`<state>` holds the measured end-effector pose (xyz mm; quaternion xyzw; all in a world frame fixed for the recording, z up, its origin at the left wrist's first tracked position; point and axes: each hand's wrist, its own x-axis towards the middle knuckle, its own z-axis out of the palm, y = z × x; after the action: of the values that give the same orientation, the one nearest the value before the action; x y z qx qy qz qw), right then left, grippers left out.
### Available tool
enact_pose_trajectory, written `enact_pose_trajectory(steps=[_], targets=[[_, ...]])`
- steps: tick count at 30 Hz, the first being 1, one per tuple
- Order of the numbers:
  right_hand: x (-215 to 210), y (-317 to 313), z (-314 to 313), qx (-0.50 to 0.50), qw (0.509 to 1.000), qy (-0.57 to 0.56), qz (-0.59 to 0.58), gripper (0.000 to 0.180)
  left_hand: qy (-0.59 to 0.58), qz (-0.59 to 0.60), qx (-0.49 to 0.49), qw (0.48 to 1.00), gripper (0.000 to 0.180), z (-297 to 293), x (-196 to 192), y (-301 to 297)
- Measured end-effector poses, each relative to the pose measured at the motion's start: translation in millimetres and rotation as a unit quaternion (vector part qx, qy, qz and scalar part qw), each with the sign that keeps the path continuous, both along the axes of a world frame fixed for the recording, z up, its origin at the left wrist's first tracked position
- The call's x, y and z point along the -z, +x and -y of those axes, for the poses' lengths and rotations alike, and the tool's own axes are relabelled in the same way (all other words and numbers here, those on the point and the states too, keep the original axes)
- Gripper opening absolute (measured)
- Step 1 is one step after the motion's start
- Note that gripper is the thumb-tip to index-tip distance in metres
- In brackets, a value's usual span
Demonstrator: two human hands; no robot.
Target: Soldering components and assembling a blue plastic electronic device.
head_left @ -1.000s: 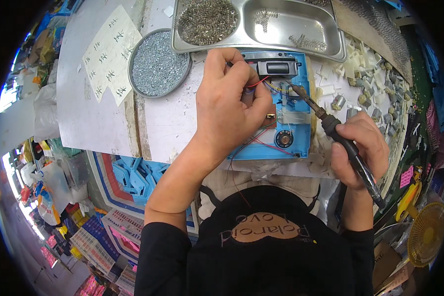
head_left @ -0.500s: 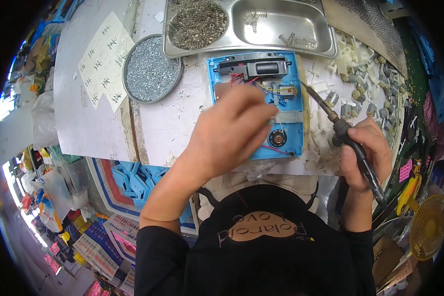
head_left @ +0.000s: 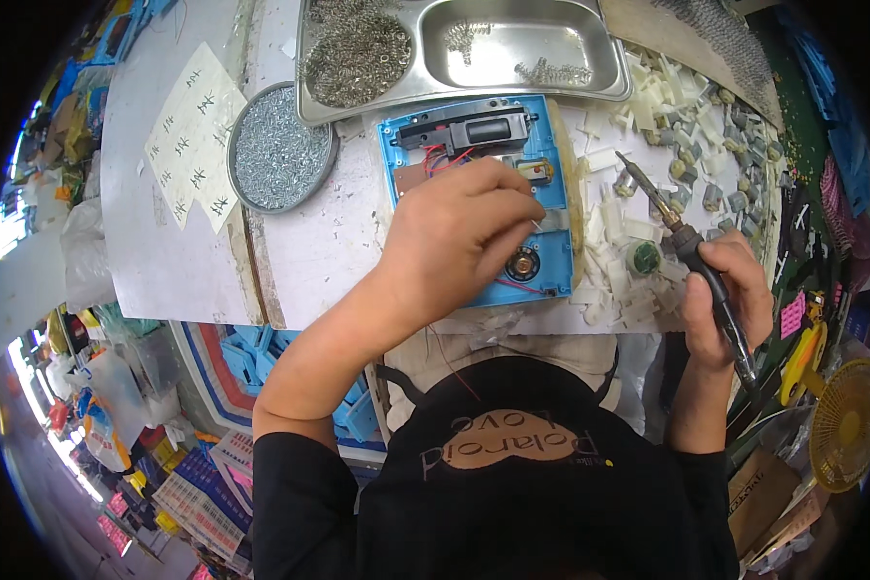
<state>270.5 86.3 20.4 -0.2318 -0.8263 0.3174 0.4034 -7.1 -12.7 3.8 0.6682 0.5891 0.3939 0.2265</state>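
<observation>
A blue plastic housing (head_left: 563, 263) lies open-side up on the table, fitted with a black module (head_left: 488, 130), a small motor (head_left: 535, 171), a round speaker (head_left: 523, 263) and thin red wires. My left hand (head_left: 464, 232) covers its middle and lower left. Thumb and fingers are pinched together above the speaker; a thin pale bit shows at their tips, too small to name. My right hand (head_left: 730, 300) grips a soldering iron (head_left: 713, 280) by its black handle, its tip pointing up and left, apart from the housing.
Behind the housing stands a steel tray (head_left: 614, 72) with springs. A round dish (head_left: 280, 147) of small metal screws sits left, beside a marked paper sheet (head_left: 195, 135). White plastic parts and small motors (head_left: 686, 164) crowd the right, around a green round piece (head_left: 645, 256). A yellow fan (head_left: 846, 425) is lower right.
The view has shifted slightly. My left hand has moved right over the housing, its fingers nearer the speaker. The soldering iron has drawn away to the right of the housing.
</observation>
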Motion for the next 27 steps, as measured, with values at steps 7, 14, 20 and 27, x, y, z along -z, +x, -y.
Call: enact_pose_trajectory(steps=[7, 14, 20, 27], targets=[[0, -2, 1, -0.015, 0.999, -0.028, -0.029, 0.029, -0.050, 0.078, -0.032, 0.995, 0.013, 4, -2, -1], [-9, 4, 4, -0.076, 0.989, -0.126, -0.022, 0.031, -0.066, 0.023, 0.031, 0.997, 0.016, 12, -10, -10], [-4, -14, -4, -0.155, 0.967, -0.202, 0.012, 0.025, -0.075, -0.027, 0.074, 0.994, 0.021, 11, -12, -14], [-9, -27, -13, -0.189, 0.964, -0.182, 0.049, 0.022, -0.059, -0.065, 0.099, 0.991, 0.021, 8, -13, -13]])
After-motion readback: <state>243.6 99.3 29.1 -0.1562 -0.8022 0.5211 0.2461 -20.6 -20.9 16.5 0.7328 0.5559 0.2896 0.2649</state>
